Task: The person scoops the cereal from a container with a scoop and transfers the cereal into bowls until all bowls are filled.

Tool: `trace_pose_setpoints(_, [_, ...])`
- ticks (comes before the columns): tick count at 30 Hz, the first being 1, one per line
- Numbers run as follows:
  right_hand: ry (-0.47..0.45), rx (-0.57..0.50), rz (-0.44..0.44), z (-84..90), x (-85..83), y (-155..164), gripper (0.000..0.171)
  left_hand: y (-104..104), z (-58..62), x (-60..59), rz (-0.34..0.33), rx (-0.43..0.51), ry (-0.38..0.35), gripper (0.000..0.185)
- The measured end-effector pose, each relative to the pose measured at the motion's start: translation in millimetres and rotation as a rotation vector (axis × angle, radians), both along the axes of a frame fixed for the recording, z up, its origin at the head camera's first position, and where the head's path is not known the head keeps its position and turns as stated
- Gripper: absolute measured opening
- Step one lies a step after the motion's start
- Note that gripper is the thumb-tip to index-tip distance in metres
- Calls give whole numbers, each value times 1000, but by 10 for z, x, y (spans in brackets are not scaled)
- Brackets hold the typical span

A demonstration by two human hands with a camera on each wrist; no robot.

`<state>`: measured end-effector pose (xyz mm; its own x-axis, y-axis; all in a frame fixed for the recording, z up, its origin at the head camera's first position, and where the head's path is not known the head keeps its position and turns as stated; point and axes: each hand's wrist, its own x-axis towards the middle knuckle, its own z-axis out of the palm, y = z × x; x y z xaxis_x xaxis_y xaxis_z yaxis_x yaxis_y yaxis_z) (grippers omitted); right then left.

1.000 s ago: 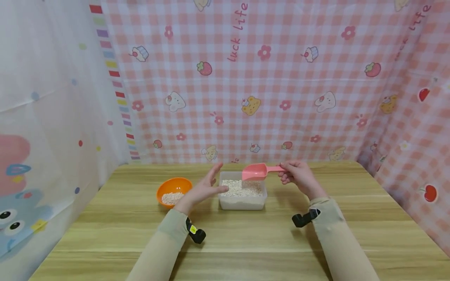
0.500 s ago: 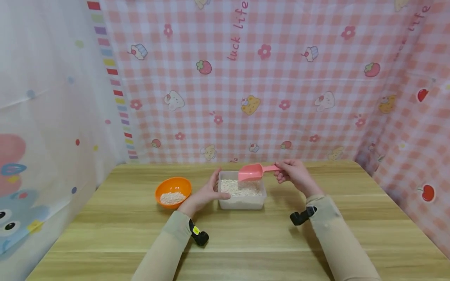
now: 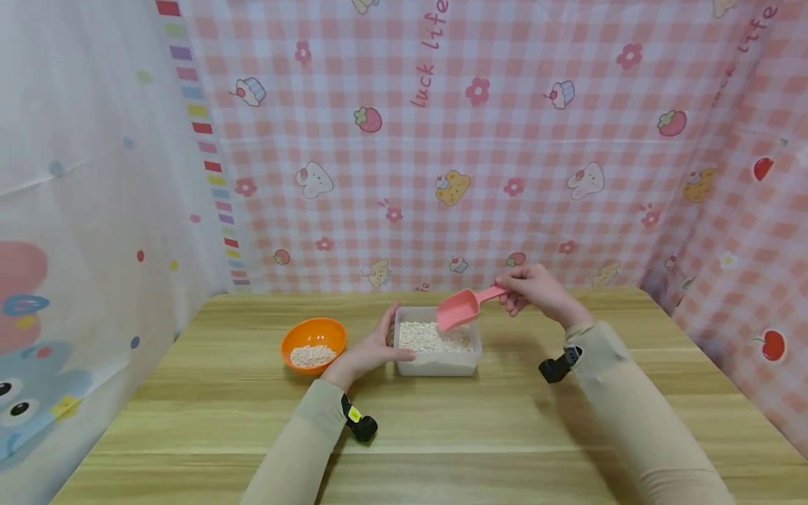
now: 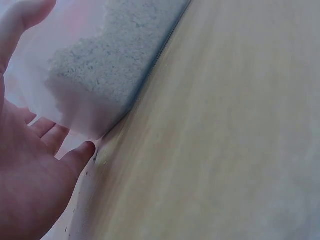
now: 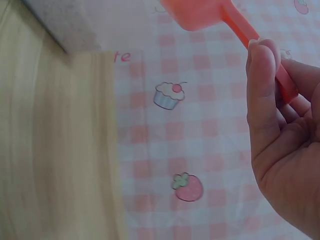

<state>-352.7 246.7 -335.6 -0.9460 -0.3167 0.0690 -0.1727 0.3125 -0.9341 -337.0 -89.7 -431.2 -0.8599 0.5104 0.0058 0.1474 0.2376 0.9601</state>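
A clear plastic tub [image 3: 437, 363] of pale grain [image 3: 432, 337] stands mid-table. My left hand [image 3: 374, 346] holds its left wall, thumb on the front corner and fingers along the side; the left wrist view shows the tub [image 4: 95, 85] against my palm [image 4: 35, 185]. My right hand [image 3: 533, 289] grips the handle of a pink scoop [image 3: 463, 307], tilted bowl-down over the tub's back right. In the right wrist view the scoop [image 5: 210, 12] runs up from my fingers [image 5: 265, 85]. An orange bowl [image 3: 313, 336] with some grain sits left of the tub.
The wooden table [image 3: 442, 428] is walled in by a pink checked cloth [image 3: 480, 140] behind and to the right, and a white curtain [image 3: 82, 175] on the left. Small black wrist cameras [image 3: 360, 424] sit on both sleeves.
My left hand closed in from open air to hold the tub's left side. My right hand rose and tipped the scoop's bowl down toward the grain.
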Motion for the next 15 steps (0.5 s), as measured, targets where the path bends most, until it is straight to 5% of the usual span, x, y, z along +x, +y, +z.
trace_pose_setpoints(15, [78,304,113,342,-33,-40,24,16,-9,5,-1,9,16,109])
